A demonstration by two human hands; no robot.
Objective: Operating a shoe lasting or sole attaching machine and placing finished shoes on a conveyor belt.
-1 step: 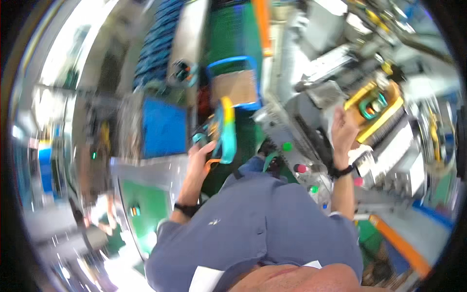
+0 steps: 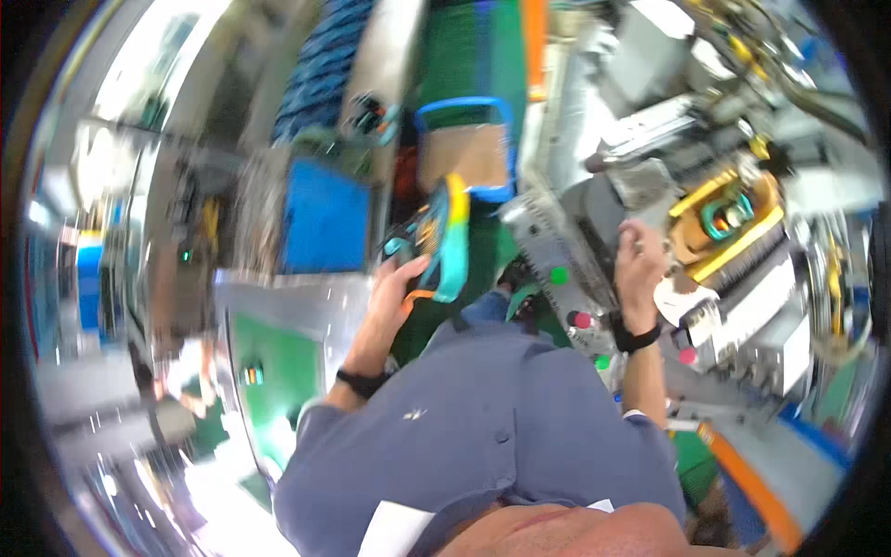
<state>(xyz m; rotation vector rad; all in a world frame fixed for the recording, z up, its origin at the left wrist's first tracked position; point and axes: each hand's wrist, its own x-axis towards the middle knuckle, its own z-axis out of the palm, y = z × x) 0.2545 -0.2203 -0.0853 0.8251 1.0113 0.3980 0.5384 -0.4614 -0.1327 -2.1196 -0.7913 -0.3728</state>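
Note:
My left hand [image 2: 397, 286] is closed round the near end of a curved housing-like part [image 2: 450, 251]. The part is teal and yellow, with an orange edge and a dark inner side; blur hides its exact kind. It is held up in front of my body on the left. My right hand [image 2: 639, 269] is raised over the machine's edge, fingers apart and loosely bent, with nothing seen in it. To its right is a yellow-edged fixture [image 2: 689, 265], in which a teal ring-shaped part [image 2: 729, 218] with an orange middle sits.
Green and red buttons line a clear-faced control panel [image 2: 543, 243] below my right hand. At left are a blue bin [image 2: 325, 218] and a green-topped bench [image 2: 278, 357] with a small part [image 2: 252, 374]. Ahead stands a blue-framed cart [image 2: 510, 153]. Another person's arm [image 2: 200, 395] shows far left.
My right hand has drawn back slightly from the fixture and its fingers have bent. The whole view has shifted a little. My left hand still grips the teal and yellow part.

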